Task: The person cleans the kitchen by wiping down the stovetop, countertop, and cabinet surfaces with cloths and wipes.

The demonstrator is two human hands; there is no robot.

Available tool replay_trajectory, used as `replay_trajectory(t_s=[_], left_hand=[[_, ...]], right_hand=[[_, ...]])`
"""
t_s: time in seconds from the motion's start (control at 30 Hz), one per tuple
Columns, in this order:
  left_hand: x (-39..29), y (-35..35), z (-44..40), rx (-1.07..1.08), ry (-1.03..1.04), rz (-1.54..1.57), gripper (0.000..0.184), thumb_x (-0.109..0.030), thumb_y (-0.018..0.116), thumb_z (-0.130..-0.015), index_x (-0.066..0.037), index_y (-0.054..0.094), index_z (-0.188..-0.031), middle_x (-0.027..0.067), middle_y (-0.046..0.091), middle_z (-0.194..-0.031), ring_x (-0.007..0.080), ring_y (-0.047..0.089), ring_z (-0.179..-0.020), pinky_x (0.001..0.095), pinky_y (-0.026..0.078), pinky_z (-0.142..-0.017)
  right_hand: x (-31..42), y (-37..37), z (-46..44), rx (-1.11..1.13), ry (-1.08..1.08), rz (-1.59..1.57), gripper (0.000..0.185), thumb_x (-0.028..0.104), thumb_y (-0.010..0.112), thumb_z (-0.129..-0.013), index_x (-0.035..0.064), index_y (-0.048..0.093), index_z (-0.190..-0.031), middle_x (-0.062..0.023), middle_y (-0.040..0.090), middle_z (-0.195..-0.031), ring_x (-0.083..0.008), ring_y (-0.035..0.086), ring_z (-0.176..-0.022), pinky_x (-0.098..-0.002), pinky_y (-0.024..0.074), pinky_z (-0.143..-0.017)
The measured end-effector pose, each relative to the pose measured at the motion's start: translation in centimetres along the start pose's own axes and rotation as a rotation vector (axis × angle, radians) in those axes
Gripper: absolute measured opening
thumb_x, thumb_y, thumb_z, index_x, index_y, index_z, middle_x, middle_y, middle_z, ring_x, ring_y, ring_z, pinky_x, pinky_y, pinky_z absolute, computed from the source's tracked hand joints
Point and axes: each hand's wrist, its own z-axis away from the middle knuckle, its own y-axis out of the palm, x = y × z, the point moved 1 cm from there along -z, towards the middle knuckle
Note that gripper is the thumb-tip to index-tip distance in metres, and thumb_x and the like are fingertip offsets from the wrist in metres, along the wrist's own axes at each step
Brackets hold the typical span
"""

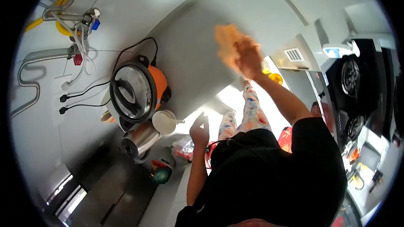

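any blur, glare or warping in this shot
Head view: the right hand and orange cloth are motion-blurred; head view: the floor around the legs is washed out white; head view: wide-angle distortion bends edges, with black corners.

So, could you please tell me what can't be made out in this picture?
All in the head view:
- Right hand and orange cloth: motion blur hides how the fingers grip it.
- Inside of the orange cooker: hidden by its lid.
- Black stove: far side cut off by the dark picture edge.
- White-and-blue item: print too small to read.
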Motion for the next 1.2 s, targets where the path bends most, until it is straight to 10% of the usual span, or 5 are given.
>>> replay_trajectory(t_s=[0.33,0.87,0.97,1.03,1.2], left_hand=[[-1.8,-1.3,0.8,0.030,0.001,-0.057,0.036,-0.017,0.060,-0.102,0.006,0.065,-0.129,0.0179,0.077,-0.104,0.0246,0.074,-0.094,0.0383,0.058,-0.084],[-9.1,8.5,-0.5,0.035,-0.004,-0.024,0.036,-0.018,0.059,-0.102,0.007,0.065,-0.128,0.0182,0.076,-0.105,0.0250,0.074,-0.094,0.0353,0.057,-0.086],[-12.0,10.3,-2.1,0.004,0.103,-0.011,0.024,-0.013,0.060,-0.101,0.002,0.070,-0.116,0.0180,0.075,-0.110,0.0278,0.074,-0.089,0.0369,0.058,-0.081],[-12.8,11.3,-4.0,0.048,0.168,-0.061,0.038,-0.017,0.059,-0.103,0.009,0.062,-0.131,0.0185,0.075,-0.113,0.0253,0.074,-0.101,0.0358,0.058,-0.090],[-19.6,16.3,-9.3,0.115,0.349,0.038,0.032,-0.017,0.059,-0.105,0.004,0.067,-0.126,0.0136,0.075,-0.111,0.0213,0.073,-0.098,0.0328,0.058,-0.089]], right_hand=[[16.5,7.0,6.6,0.129,-0.456,-0.332,0.076,0.052,0.069,-0.085,0.0165,0.050,-0.150,-0.0154,0.036,-0.163,-0.0362,0.025,-0.155,-0.0551,0.0219,-0.123],[-27.6,-9.0,0.6,-0.118,-0.141,0.526,0.057,0.018,0.056,-0.098,0.0302,0.046,-0.152,-0.0122,0.042,-0.159,-0.0343,0.037,-0.148,-0.0489,0.0372,-0.118],[-29.2,-7.7,-0.3,0.053,0.124,0.224,0.048,0.012,0.055,-0.099,0.0230,0.058,-0.145,-0.0115,0.056,-0.148,-0.0287,0.054,-0.136,-0.0422,0.0470,-0.109],[-27.8,-9.6,-0.1,0.111,0.303,0.250,0.041,0.024,0.065,-0.092,0.0226,0.068,-0.133,-0.0054,0.075,-0.103,-0.0265,0.073,-0.092,-0.0410,0.0588,-0.078],[-24.0,-15.3,2.1,0.177,0.643,-1.145,0.036,0.016,0.070,-0.083,0.0005,0.076,-0.115,-0.0103,0.076,-0.097,-0.0185,0.071,-0.083,-0.0331,0.0569,-0.077]])
